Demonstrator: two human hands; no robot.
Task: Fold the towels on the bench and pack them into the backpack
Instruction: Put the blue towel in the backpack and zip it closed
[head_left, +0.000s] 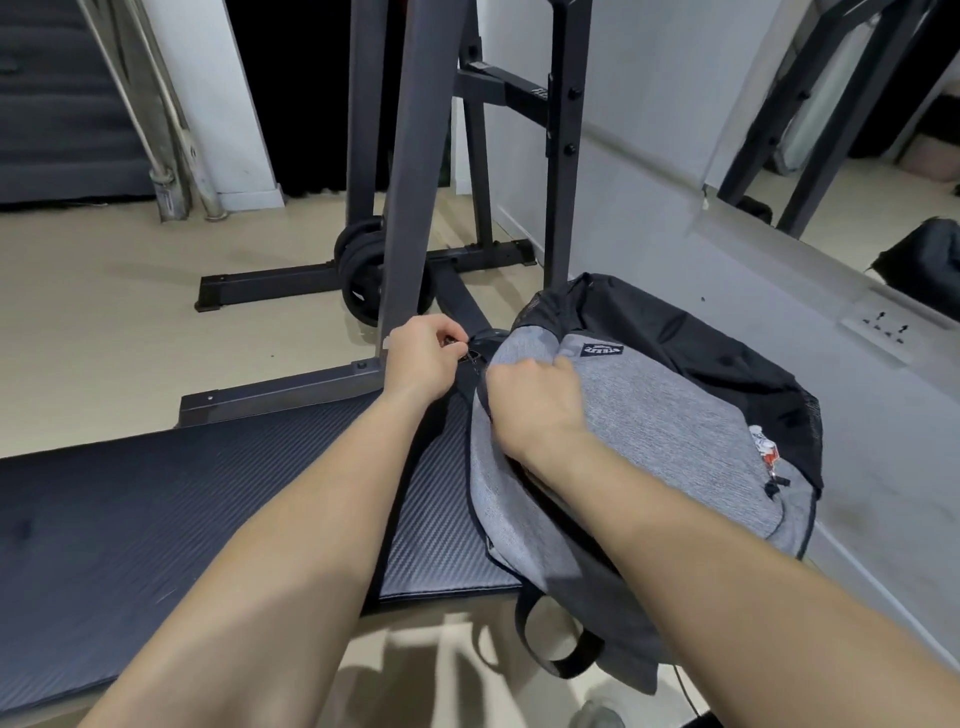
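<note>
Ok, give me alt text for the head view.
A person's left hand pinches the zipper pull at the top of a grey-and-black backpack while the right hand grips its grey fabric. The backpack lies on a black padded bench, a weight rack behind.

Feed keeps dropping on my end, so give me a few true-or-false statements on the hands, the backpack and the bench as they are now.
1. The left hand pinches the zipper pull at the top of the backpack. True.
2. The right hand lies flat and open on the bench. False: it grips the backpack's gray fabric near the top.
3. The backpack sits on the floor, clear of the bench. False: it lies on the end of the bench, partly overhanging it.
4. An unfolded towel is spread over the bench. False: no towel is in view.
5. Weight plates sit low on the rack beyond the bench. True.
</note>
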